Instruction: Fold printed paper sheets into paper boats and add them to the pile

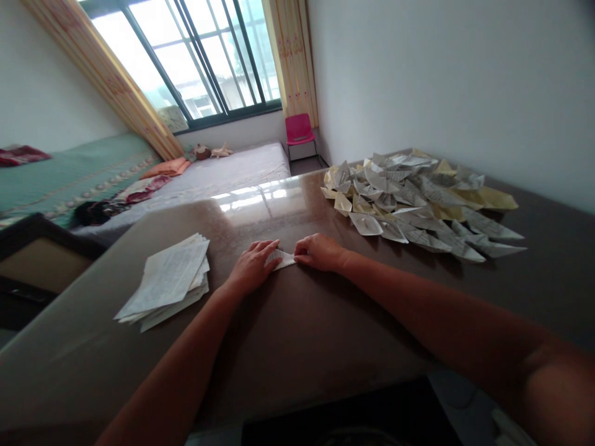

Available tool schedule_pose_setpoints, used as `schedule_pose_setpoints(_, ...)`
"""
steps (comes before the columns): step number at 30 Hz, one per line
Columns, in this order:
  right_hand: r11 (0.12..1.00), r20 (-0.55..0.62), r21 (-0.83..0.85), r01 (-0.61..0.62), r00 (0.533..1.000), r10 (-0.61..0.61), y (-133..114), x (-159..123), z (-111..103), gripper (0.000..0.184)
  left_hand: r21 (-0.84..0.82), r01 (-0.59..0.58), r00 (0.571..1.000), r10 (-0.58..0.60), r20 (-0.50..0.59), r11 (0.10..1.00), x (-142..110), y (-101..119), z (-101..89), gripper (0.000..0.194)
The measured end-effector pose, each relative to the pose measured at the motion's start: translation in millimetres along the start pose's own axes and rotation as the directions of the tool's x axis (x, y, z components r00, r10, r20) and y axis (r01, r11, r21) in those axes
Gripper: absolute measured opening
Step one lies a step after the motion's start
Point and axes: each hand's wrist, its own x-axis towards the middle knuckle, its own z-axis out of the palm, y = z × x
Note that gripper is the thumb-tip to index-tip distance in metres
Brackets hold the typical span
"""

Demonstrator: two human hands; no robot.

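A small folded piece of paper [284, 261] is showing whitish, with faint grey marks like print on its face; its visible part is rising to a low peak and tapering to a narrow point at the right, its left end disappearing under fingers. It is lying on the brown, glossy table [297, 334], near the middle, between the two hands. The left hand [253, 265] is covering its left side, fingers reaching over it and touching; whether they are clamping it or only pressing, I cannot tell. The right hand [320, 252] is curling its fingers together and clamping the paper's right tip. Both forearms are stretching forward across the table.

Left of the left hand, well apart from the folded piece, a stack of loose sheets [170, 279] is lying slightly fanned. On the right, beyond the right hand, a broad heap of folded paper shapes [418, 201], grey-white and yellowish, is spreading over the tabletop. Farther back, a pink chair [300, 129] is standing beside the bed [242, 164], below the window [209, 62].
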Motion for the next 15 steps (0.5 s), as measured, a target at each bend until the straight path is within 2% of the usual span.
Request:
schedule_pose_setpoints(2, 1.0, -0.003, -0.004, -0.014, 1.0, 0.014, 0, 0, 0, 0.017, -0.035, -0.007, 0.999, 0.009, 0.035, 0.999, 3, -6, 1.7, 0.049)
schedule_pose_setpoints(4, 1.0, -0.011, -0.014, -0.024, 1.0, 0.024, 0, -1, 1, 0.016, -0.072, -0.006, 1.0, 0.008, 0.023, 0.997, 5, -7, 2.0, 0.045)
schedule_pose_setpoints(12, 0.998, -0.017, 0.054, -0.042, 0.999, 0.043, 0, -1, 2, 0.018, -0.369, 0.107, 0.993, -0.116, -0.001, 0.923, 5, 6, -2.6, 0.026)
schedule_pose_setpoints(15, 0.997, -0.024, 0.078, -0.03, 0.999, 0.032, 1, 0, 4, 0.017, -0.42, 0.137, 0.988, -0.154, -0.007, 0.897, 3, 9, -4.0, 0.023)
